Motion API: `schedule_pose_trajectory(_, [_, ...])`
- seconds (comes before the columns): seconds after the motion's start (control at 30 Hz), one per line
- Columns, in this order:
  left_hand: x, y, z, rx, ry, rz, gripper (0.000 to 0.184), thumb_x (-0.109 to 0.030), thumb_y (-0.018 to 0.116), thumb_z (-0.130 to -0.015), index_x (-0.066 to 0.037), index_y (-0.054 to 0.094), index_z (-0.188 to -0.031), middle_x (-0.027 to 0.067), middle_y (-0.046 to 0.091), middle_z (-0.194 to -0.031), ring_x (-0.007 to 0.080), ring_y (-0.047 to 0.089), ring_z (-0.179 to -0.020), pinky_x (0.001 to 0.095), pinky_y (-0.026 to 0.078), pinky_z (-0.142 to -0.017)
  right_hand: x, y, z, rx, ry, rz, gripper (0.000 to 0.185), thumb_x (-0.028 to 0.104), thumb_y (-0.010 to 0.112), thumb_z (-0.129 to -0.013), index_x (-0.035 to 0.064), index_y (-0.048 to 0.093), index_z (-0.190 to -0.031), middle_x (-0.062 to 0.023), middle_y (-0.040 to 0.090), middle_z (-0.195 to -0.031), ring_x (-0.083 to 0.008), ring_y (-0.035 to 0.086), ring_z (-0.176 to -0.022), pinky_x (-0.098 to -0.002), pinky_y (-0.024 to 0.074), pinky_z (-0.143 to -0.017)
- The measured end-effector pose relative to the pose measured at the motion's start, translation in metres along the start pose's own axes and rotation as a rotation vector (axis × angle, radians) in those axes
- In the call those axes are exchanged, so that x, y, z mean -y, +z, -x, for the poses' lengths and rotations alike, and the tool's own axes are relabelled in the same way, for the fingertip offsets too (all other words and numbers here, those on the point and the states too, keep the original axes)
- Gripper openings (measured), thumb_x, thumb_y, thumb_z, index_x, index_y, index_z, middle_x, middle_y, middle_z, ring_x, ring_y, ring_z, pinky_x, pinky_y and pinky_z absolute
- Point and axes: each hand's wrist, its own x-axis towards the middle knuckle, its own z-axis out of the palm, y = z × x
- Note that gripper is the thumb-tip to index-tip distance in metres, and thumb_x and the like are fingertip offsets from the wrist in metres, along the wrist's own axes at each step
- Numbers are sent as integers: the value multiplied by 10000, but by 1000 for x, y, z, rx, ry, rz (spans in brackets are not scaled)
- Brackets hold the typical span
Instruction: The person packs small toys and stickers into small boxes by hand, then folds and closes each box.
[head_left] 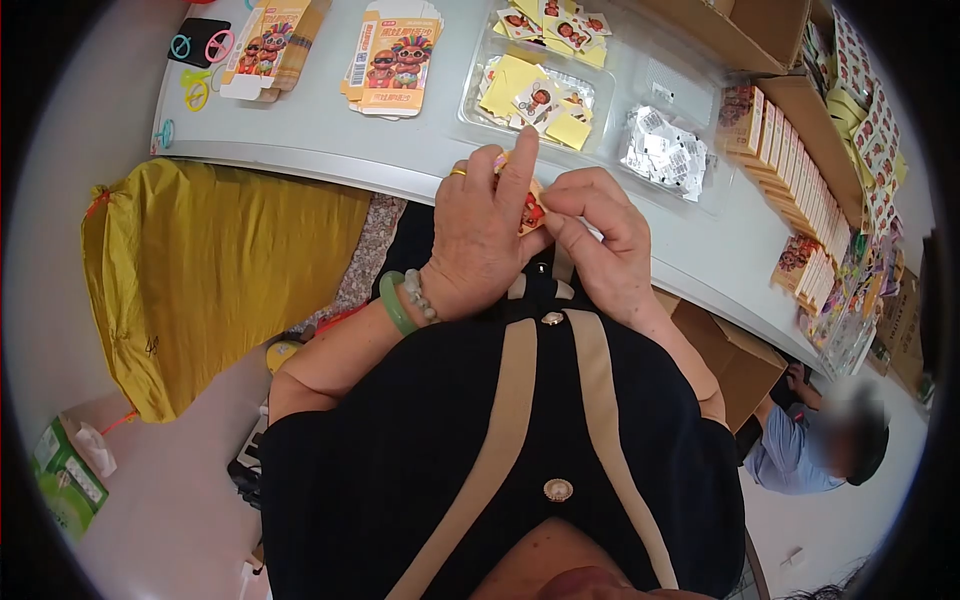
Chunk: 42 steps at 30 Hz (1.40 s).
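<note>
Close in front of the chest, at the table's near edge, my left hand (pixel 478 225) holds a small printed piece (pixel 531 212) in red and orange. Its index finger points up across the piece. On the right side of the same piece, my right hand (pixel 607 238) pinches the edge between thumb and index finger. Both hands largely cover the piece. Just beyond the fingers, a clear plastic tray (pixel 470 100) holds yellow and white picture cards (pixel 540 97). To its right lies a pile of small white packets (pixel 664 150) in another clear tray.
Flat orange boxes (pixel 392 70) and a box stack (pixel 262 50) lie at the back left, near coloured rings. Upright boxes (pixel 790 150) line the right beside cardboard and sticker sheets (pixel 868 110). A yellow cloth (pixel 220 270) hangs left. Another person (pixel 800 450) is at lower right.
</note>
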Motion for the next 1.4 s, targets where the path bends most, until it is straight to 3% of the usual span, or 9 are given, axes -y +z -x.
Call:
schedule_pose_trajectory(0.27, [-2, -3, -5, -5, -113, 165, 828, -264, 756, -681, -51, 324, -1354, 177, 439, -1061, 322, 503, -919, 414, 435, -752, -8, -3, 0, -31, 27, -166, 225, -32, 589, -807, -2, 618, -1028, -106, 571, -1038, -183, 559, -916, -270, 447, -817])
schedule_pose_trajectory(0.67, [-2, 7, 3, 41, -145, 200, 760, -222, 743, -675, -40, 365, -1310, 178, 445, -1017, 334, 496, -905, 415, 436, -763, 2, -2, -2, 61, -251, 472, 97, -32, 611, -798, -14, 595, -892, -101, 575, -892, -187, 579, -817, -268, 465, -696])
schedule_pose_trajectory(0.77, [-5, 3, -1, 35, -128, 187, 768, -234, 748, -674, -47, 368, -1315, 171, 450, -1006, 331, 496, -882, 414, 431, -758, -5, -6, -5, 50, -145, 263, 97, -29, 613, -788, -18, 586, -881, -95, 573, -865, -195, 590, -774, -279, 472, -672])
schedule_pose_trajectory(0.83, [-6, 1, -1, 25, -110, 167, 777, -241, 751, -674, -52, 367, -1323, 167, 452, -1001, 327, 497, -870, 413, 428, -752, -7, -6, -5, 23, 298, -346, 114, -29, 609, -777, -18, 579, -886, -99, 569, -867, -211, 596, -742, -282, 477, -655])
schedule_pose_trajectory(0.87, [-6, 1, -1, 30, -92, 103, 789, -243, 752, -674, -60, 361, -1334, 167, 452, -998, 326, 499, -862, 414, 426, -742, -9, -5, -5, 24, 298, -346, 114, -29, 609, -777, -18, 579, -886, -99, 569, -867, -211, 596, -742, -282, 477, -655])
schedule_pose_trajectory(1.03, [-9, 2, -1, 73, -89, -64, 805, -238, 752, -678, -69, 350, -1355, 171, 450, -989, 323, 504, -841, 418, 422, -712, -2, 1, -1, 41, -210, 406, 141, -43, 595, -765, -22, 571, -902, -129, 572, -890, -236, 598, -749, -268, 486, -665])
schedule_pose_trajectory(1.17, [-7, 3, 0, 109, -114, -77, 801, -234, 755, -675, -54, 358, -1347, 175, 448, -992, 331, 505, -856, 422, 428, -732, 1, 4, 3, 112, -224, 633, 176, -46, 592, -764, -19, 573, -937, -148, 573, -932, -253, 599, -769, -276, 488, -679])
schedule_pose_trajectory(1.27, [-9, -1, -5, 78, -182, 73, 803, -235, 758, -671, -44, 358, -1341, 181, 443, -1010, 339, 503, -902, 419, 435, -775, -11, -1, 0, 35, -264, 319, 230, -43, 578, -793, -4, 582, -1020, -114, 582, -984, -201, 602, -815, -265, 484, -715])
schedule_pose_trajectory(1.4, [-13, -8, -11, 48, -238, 391, 799, -247, 760, -679, -29, 354, -1332, 184, 427, -1034, 332, 492, -978, 391, 433, -866, -4, 0, -1, -44, 180, -327, 281, -26, 552, -852, -9, 568, -1132, -28, 588, -982, -99, 548, -903, -245, 461, -794])
